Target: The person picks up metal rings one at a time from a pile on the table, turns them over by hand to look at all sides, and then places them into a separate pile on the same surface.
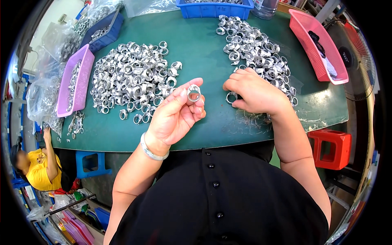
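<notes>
Nearest to us, our left hand [175,116] is raised palm-up above the near edge of the green table [204,53], thumb and fingertips pinched on a single metal ring [193,93]. The ring is held upright with its open bore turned toward our face, so its axis runs near to far. A silver bangle [152,150] sits on that wrist.

Just right of it and slightly farther, our right hand [255,92] lies palm-down on the table, fingers curled over a second ring [231,97] at the near tip of the right-hand pile of rings [255,51]. Whether those fingers have closed on it we cannot tell. That loose ring lies flat, just right of the held one, and the right hand is plainly the nearer to it.

Farther left spreads the larger pile of rings [132,75], with a purple tray [81,77] beside it. Farthest off stand a blue bin [214,10] and, at the right, a pink tray [314,49].
</notes>
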Action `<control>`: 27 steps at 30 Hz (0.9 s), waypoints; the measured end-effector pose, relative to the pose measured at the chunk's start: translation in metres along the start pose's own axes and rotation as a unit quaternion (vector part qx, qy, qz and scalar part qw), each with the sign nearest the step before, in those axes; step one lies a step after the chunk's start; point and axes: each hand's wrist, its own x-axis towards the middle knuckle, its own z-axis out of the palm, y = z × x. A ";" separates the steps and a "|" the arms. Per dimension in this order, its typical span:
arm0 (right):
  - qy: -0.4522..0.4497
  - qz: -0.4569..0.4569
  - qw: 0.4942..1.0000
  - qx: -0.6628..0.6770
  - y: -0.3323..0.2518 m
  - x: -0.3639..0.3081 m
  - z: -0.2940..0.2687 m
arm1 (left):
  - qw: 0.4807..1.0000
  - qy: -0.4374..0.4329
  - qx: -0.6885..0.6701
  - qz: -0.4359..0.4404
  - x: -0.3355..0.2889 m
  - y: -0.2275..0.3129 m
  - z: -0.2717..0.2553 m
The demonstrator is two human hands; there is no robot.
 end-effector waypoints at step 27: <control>0.163 -0.033 0.958 0.233 -0.012 0.011 0.011 | 0.393 0.200 0.850 0.287 0.001 0.025 -0.019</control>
